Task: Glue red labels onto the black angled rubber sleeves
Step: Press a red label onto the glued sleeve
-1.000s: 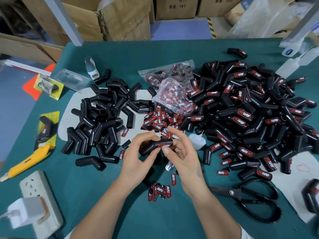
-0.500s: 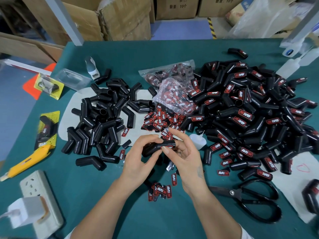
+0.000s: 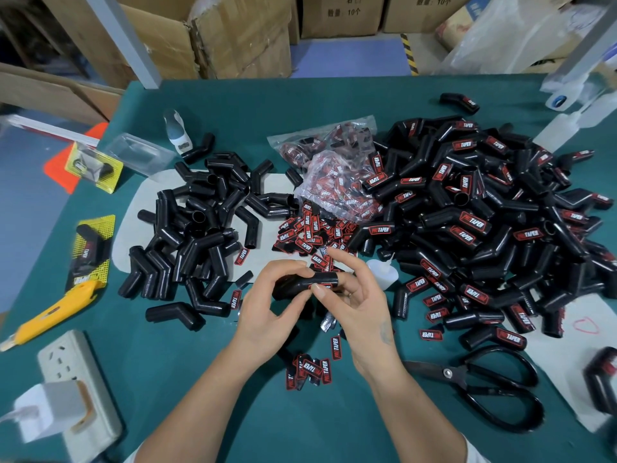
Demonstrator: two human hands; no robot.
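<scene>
- Near table centre, the left hand (image 3: 267,295) grips a black angled rubber sleeve (image 3: 305,285); the right hand (image 3: 354,302) pinches its other end, thumb pressing a red label (image 3: 322,286) on.
- At 2 o'clock lies the large heap of labelled sleeves (image 3: 484,222); at 10 o'clock, the smaller pile of bare black sleeves (image 3: 200,235).
- Loose red labels (image 3: 307,233) lie at 12 o'clock.
- Judging by the piles, well over half is done.

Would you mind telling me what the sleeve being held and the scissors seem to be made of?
The sleeve, held by both the left hand and right hand, looks like matte black rubber with a soft sheen. The scissors look like dark metal: glossy black loop handles, bright pivot rivet.
</scene>
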